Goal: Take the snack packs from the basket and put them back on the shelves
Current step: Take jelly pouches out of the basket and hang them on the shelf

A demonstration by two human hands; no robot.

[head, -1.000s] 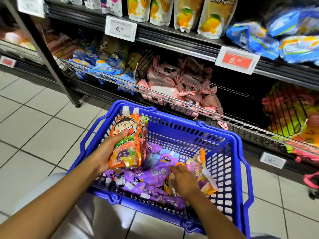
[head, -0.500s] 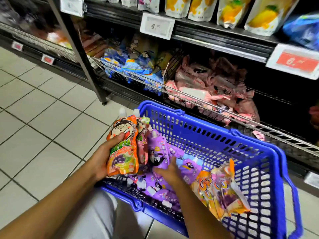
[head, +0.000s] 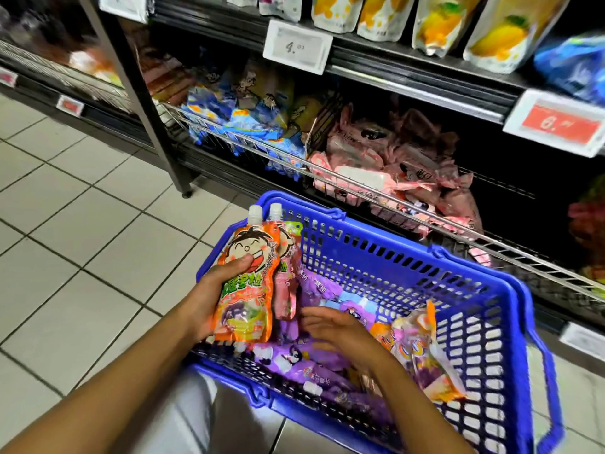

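A blue plastic basket point(head: 409, 257) sits low in front of me, full of snack packs. My left hand point(head: 209, 296) grips an orange spouted pouch point(head: 248, 283) with a cartoon face, and a second spouted pouch stands just behind it, over the basket's left rim. My right hand point(head: 340, 332) reaches into the basket with fingers spread and loose, lying on the purple packs point(head: 314, 365), holding nothing that I can see. Orange and purple packs point(head: 422, 348) lean against the basket's right side.
A dark store shelf point(head: 409, 83) runs behind the basket. Its wire-fronted lower tier holds blue packs point(head: 248, 122) and pink packs point(head: 393, 165). Mango pouches point(head: 438, 24) stand above price tags point(head: 296, 47). Tiled floor point(head: 82, 224) lies to the left.
My right hand has moved left across the basket, from the orange and purple packs onto the purple ones. The left hand keeps its hold on the pouches. The view has shifted left.
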